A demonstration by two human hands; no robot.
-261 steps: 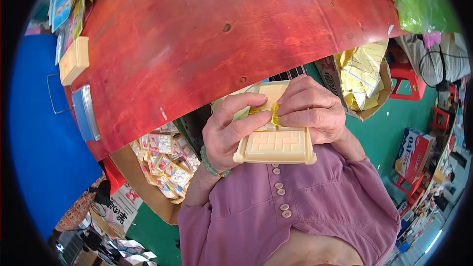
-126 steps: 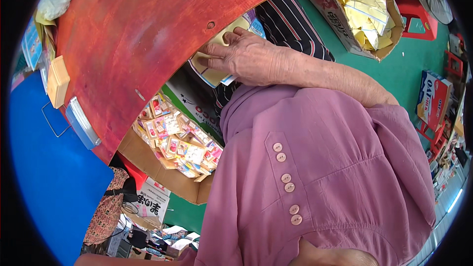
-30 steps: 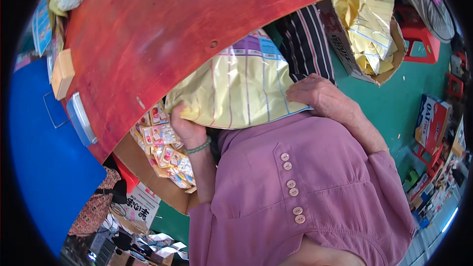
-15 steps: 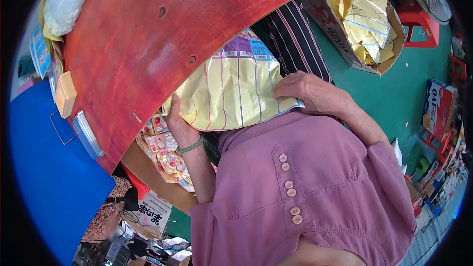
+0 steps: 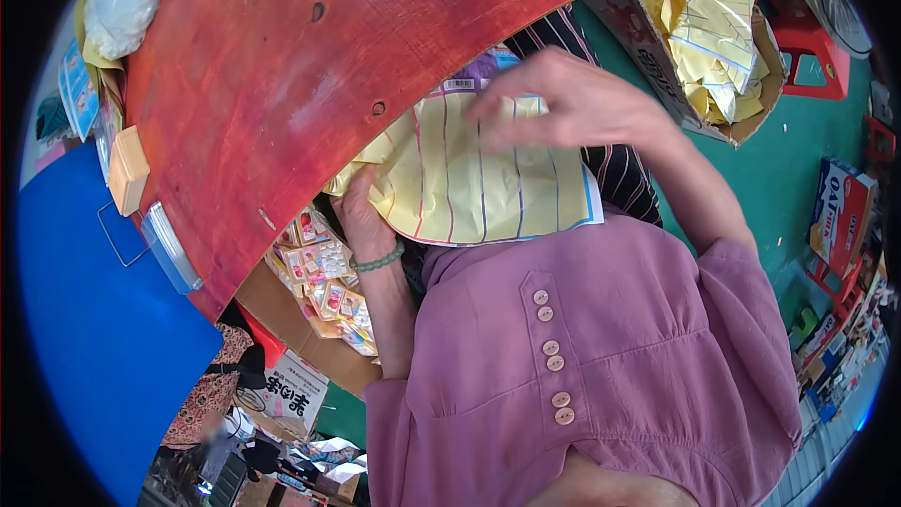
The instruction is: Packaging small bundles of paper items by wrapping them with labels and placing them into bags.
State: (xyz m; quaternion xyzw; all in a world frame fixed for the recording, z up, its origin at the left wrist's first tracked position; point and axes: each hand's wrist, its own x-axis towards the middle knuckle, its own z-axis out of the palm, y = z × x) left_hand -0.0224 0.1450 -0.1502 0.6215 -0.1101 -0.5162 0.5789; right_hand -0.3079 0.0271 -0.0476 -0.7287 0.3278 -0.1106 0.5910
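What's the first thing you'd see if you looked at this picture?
The big red table curving across the top, and just below its edge a yellow striped bag in front of the person's chest. The left hand grips the bag's lower left edge, and the right hand lies on its top. A cardboard box full of yellow wrappers sits at upper right.

Single head-worn fisheye view, facing steeply down at close range over the person's chest, onto the red worktop (image 5: 282, 66) edge and green floor (image 5: 779, 160).

Red wooden table (image 5: 282, 56), blue board (image 5: 84, 319) — cardboard box (image 5: 648, 38)
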